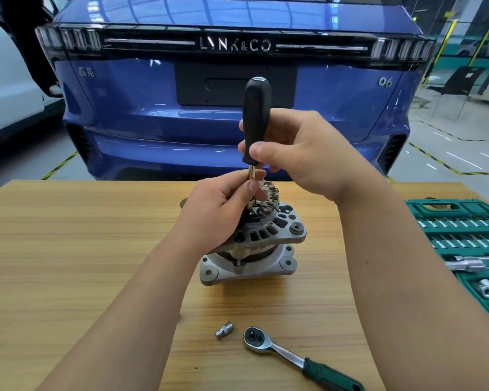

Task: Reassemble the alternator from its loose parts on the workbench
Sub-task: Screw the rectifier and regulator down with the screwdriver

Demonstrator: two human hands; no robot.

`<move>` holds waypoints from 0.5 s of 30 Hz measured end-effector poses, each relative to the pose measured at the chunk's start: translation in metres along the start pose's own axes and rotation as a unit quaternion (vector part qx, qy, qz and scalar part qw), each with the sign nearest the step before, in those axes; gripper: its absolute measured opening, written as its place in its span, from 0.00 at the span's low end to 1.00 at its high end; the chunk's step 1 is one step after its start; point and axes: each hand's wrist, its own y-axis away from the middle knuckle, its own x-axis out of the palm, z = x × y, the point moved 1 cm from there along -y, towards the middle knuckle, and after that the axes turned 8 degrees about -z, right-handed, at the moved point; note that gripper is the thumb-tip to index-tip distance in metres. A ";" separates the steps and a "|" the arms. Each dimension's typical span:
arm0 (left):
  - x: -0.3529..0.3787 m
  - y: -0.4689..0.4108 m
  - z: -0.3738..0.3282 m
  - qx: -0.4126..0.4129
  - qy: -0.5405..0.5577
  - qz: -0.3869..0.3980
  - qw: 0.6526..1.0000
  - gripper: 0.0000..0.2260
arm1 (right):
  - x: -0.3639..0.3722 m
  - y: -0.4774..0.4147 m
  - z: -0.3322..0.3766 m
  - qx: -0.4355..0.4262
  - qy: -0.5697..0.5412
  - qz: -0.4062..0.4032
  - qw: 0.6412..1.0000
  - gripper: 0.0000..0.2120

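Note:
A grey metal alternator [261,244] stands upright in the middle of the wooden workbench [68,249]. A screwdriver with a black handle [256,122] points straight down into the alternator's top. My right hand [302,153] grips the lower part of the handle between thumb and fingers. My left hand [223,204] pinches the metal shaft just above the alternator's top and hides the tip and the part it meets.
A ratchet wrench with a green grip [297,356] and a small socket adapter [224,330] lie near the front edge. An open green socket set case [463,244] fills the right side. A blue car [232,80] stands right behind the bench.

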 end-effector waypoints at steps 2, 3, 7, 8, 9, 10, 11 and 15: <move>0.002 0.000 0.000 0.000 0.011 0.008 1.000 0.09 | 0.002 -0.001 -0.002 0.006 0.032 -0.057 0.998 0.08; 0.003 0.000 0.000 -0.002 0.017 -0.001 1.000 0.08 | 0.006 -0.002 -0.005 0.012 0.077 -0.099 0.992 0.12; -0.001 0.000 0.003 0.008 0.027 -0.046 0.999 0.05 | 0.019 0.001 -0.010 0.000 0.144 -0.125 0.982 0.14; -0.002 0.001 0.005 0.018 0.022 -0.045 0.999 0.06 | 0.016 0.001 -0.008 0.001 0.108 -0.071 0.992 0.11; -0.002 0.002 0.004 0.021 0.023 -0.038 0.999 0.06 | 0.012 0.001 -0.007 0.007 0.059 -0.019 0.998 0.10; -0.002 0.003 0.004 0.020 0.023 -0.029 0.999 0.08 | 0.006 0.001 -0.007 0.011 0.012 0.009 1.000 0.11; -0.002 0.003 0.002 0.016 0.028 -0.020 0.999 0.09 | 0.002 0.000 -0.007 0.008 -0.003 0.009 1.000 0.10; 0.001 0.000 0.000 -0.012 0.012 -0.030 0.999 0.02 | 0.015 -0.003 -0.010 -0.012 0.112 -0.107 0.988 0.07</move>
